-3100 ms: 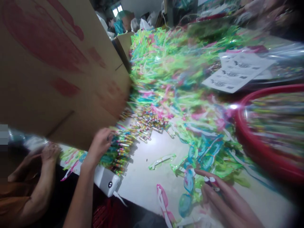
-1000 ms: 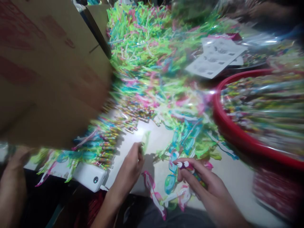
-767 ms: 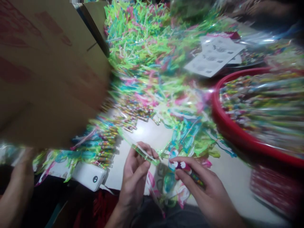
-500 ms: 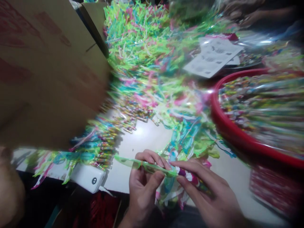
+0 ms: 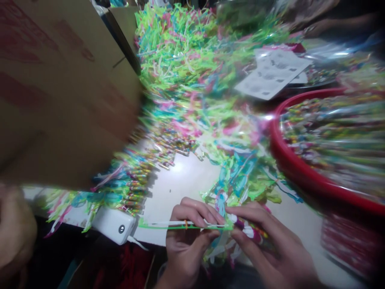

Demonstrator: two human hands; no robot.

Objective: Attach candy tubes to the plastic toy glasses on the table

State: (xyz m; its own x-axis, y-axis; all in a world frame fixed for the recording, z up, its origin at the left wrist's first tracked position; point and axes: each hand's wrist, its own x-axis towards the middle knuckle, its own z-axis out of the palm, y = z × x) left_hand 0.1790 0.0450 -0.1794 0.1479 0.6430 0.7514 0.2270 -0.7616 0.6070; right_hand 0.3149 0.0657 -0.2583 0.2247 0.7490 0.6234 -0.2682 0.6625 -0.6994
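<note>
My left hand (image 5: 192, 241) pinches a bright green plastic strip (image 5: 153, 224) between thumb and fingers. White strands lie along the strip, and a small orange band (image 5: 185, 224) circles it. Closed around a thin patterned tube (image 5: 240, 224) in purple, white and yellow is my right hand (image 5: 273, 249). The strip's right end meets the tube's tip between my hands; how they join is too blurred to tell. Under and behind my hands lie loose blue and green strips (image 5: 237, 168).
A large pile of coloured strips (image 5: 180, 52) covers the table's back. Patterned tubes (image 5: 135, 184) lie in a row at left, near a white power bank (image 5: 112, 224). A cardboard box (image 5: 69, 96) blocks the left. A red basin (image 5: 276, 140) holds tubes. Another person's arm (image 5: 339, 26) shows top right.
The green strip has turned from its broad face to nearly edge-on and now lies level. Both hands sit slightly further right and lower in view, still holding strip and tube.
</note>
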